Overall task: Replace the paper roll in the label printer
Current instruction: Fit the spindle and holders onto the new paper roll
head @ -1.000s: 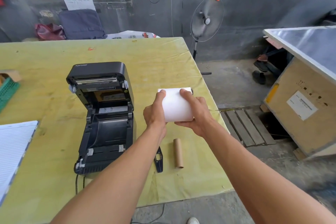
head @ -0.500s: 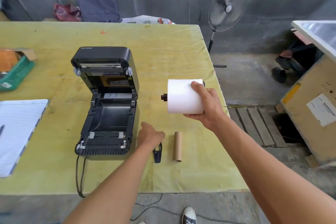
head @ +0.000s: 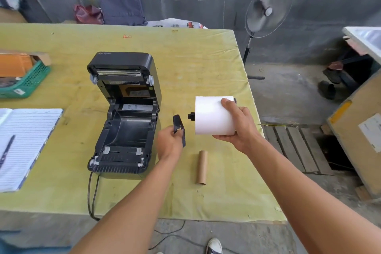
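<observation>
Single head view, looking forward and down — table point(head: 206, 64) close below, far wall perhaps beyond

The right hand point(head: 237, 123) grips a white paper roll point(head: 212, 115) above the table's point(head: 195, 57) right edge; the left hand point(head: 169, 142) holds a black plastic piece point(head: 179, 128) beside the open printer point(head: 125, 113).

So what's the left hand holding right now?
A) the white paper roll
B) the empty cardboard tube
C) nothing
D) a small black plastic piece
D: the left hand grips a small black plastic piece, while the white paper roll is in the right hand and the cardboard tube lies on the table.
</observation>
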Demonstrator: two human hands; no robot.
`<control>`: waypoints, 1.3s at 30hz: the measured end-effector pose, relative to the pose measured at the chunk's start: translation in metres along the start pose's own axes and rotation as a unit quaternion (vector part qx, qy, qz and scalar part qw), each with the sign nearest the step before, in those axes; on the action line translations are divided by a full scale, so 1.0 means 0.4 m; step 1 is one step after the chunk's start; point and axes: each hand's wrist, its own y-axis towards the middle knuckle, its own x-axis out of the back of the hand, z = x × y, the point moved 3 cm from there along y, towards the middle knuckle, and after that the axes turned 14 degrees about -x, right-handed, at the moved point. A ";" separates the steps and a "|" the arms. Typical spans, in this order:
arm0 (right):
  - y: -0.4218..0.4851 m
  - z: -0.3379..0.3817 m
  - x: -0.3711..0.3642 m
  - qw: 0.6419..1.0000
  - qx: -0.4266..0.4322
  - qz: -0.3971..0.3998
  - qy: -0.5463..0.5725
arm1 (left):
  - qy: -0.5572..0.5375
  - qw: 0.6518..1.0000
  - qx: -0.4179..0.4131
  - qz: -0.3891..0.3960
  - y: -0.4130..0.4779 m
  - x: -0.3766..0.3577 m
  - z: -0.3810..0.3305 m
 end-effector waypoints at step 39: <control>-0.130 -0.018 -0.129 0.995 0.064 0.032 -0.064 | -0.246 0.959 -0.117 0.076 0.021 0.157 -0.138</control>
